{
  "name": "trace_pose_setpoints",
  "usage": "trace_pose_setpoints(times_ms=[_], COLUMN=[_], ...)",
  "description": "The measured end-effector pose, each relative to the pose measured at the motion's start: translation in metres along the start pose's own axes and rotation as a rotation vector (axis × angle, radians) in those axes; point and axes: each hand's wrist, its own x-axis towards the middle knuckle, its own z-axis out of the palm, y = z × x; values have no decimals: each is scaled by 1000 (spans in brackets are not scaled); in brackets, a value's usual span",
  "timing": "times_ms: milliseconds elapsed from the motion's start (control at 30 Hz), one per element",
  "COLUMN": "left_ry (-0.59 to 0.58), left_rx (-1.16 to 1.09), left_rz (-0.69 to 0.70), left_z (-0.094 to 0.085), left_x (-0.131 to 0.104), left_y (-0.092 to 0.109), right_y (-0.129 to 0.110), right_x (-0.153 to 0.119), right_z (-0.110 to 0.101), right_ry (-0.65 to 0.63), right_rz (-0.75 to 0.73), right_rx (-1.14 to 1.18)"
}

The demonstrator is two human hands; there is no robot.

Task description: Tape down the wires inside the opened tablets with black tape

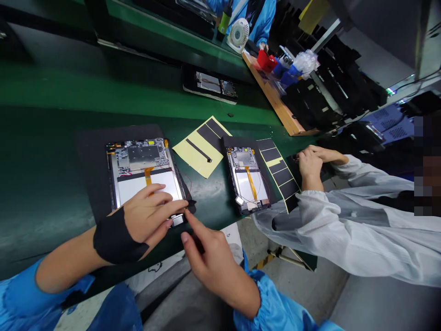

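Note:
An opened tablet [139, 158], its circuit board and white battery showing, lies on a black mat [91, 156] in front of me. Across its lower part my left hand [144, 211] is laid with fingers stretched out, a black wrap around the palm and wrist. The left fingertips reach the lower right corner, by a small black piece [191, 207] that looks like tape. My right hand [215, 259] touches that same corner with its extended index finger, the thumb held apart below. My left hand hides much of the battery.
A second opened tablet [250, 179] lies to the right, between a yellow sheet with black strips [196, 158] and another strip sheet [280, 172]. Another opened device [210, 87] sits further back. A co-worker's hands [310, 168] work at the right; a fan [238, 34] stands behind.

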Motion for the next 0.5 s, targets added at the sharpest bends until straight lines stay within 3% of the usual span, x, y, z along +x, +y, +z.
trace_pose_setpoints(times_ms=[133,267,500], left_ry=[49,102,-16], left_rx=[-115,-131,66], left_rz=[-74,-128,-81], left_z=[-7,-12,-6], left_x=[-3,-5,-15], left_y=[-1,6,14], right_y=[-4,-8,2], right_x=[5,12,18], right_z=[-7,-17,-17], right_ry=[-69,-112,-115], right_rz=[-101,-126,-223], right_rx=[-309,-428,-497])
